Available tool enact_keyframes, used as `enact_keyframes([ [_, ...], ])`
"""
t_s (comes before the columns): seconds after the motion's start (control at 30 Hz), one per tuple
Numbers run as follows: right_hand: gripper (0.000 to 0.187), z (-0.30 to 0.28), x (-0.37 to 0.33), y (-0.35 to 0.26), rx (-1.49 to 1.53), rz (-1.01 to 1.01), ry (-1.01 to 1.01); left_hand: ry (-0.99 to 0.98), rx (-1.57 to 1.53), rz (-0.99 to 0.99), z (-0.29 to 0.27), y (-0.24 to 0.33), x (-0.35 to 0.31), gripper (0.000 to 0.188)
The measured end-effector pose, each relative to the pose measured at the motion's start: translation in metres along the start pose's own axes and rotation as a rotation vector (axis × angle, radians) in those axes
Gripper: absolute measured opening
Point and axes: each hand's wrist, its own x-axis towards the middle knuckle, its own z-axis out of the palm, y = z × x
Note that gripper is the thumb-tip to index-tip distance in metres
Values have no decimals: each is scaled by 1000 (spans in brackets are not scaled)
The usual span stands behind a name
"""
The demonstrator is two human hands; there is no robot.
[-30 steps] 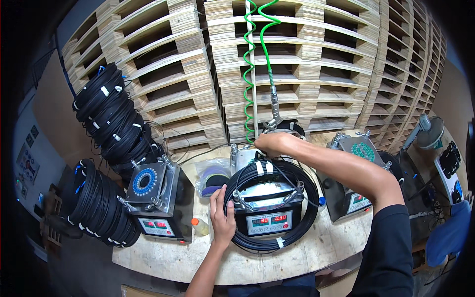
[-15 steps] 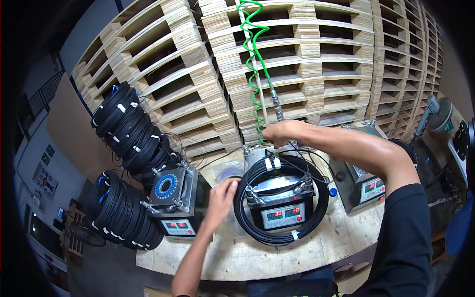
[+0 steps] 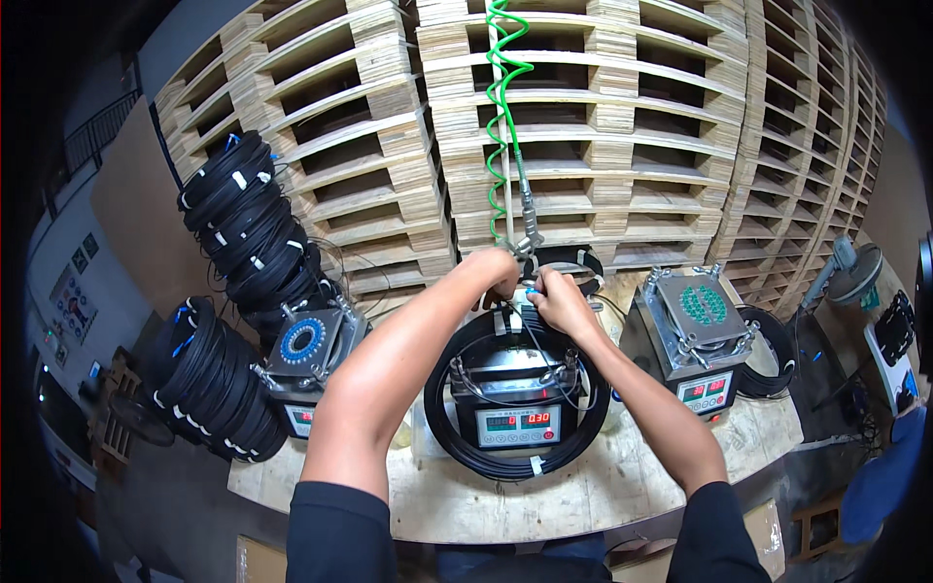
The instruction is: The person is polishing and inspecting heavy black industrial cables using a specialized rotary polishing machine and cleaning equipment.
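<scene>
A coil of black cable [image 3: 438, 418], bound with white ties, hangs around a metal-topped device [image 3: 513, 367] with a lit digital display. Above the coil's far side my two hands meet, fingertips close together. My left hand [image 3: 494, 274] is closed with its fingers curled down; what it grips is hidden. Beside it on the right, my right hand [image 3: 566, 303] pinches a small blue piece [image 3: 533, 292]. A metal air-hose fitting [image 3: 529, 219] on a green coiled hose [image 3: 500, 97] hangs just behind the hands.
Similar devices stand left [image 3: 309, 350] and right [image 3: 695, 330]. Stacked black cable coils [image 3: 248, 219] rise at the left, with another coil [image 3: 777, 355] at the right. Behind the wooden table [image 3: 583, 505] stand piled pallets [image 3: 573, 117]. A fan [image 3: 853, 272] is at far right.
My left hand has moved from the coil's left side to its far side, across from the right hand. My right hand has turned and now pinches a blue piece. The view has shifted.
</scene>
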Motion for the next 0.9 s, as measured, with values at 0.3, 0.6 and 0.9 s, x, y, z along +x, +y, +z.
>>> enact_keyframes([
  [0.3, 17, 10, -8, -15, 50, 103, 155, 434, 331, 98, 32, 13, 45, 26],
  [0.6, 17, 10, 2, 2, -91, 84, 164, 306, 437, 265, 28, 7, 0, 29],
  [0.9, 22, 22, 1, 1, -85, 70, 178, 83, -50, 368, 17, -28, 0, 18],
])
